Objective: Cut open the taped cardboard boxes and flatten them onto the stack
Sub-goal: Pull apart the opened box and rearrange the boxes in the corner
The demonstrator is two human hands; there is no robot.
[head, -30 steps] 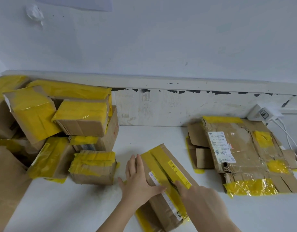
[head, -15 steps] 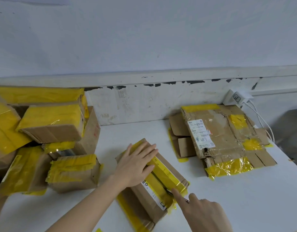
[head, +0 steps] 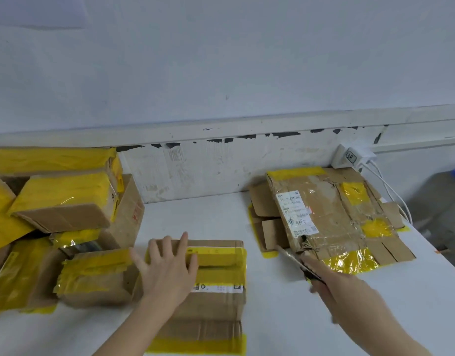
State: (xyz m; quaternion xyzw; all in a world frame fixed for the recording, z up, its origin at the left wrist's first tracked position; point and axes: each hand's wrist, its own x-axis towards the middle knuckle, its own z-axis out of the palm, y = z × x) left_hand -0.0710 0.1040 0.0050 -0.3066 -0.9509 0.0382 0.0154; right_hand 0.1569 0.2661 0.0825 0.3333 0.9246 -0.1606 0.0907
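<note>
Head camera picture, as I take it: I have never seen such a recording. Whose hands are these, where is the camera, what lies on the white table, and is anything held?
No machine here: a person works bare-handed, filmed by a camera on their own head, looking forward and down. The left hand lies flat on the cardboard box in front, fingers straight, steadying it. The right hand has its grip on a knife, blade pointing away, off to the right of that box. On the table, the pile of taped boxes waits at left; the flattened stack lies at right, near a white plug on the wall.
</note>
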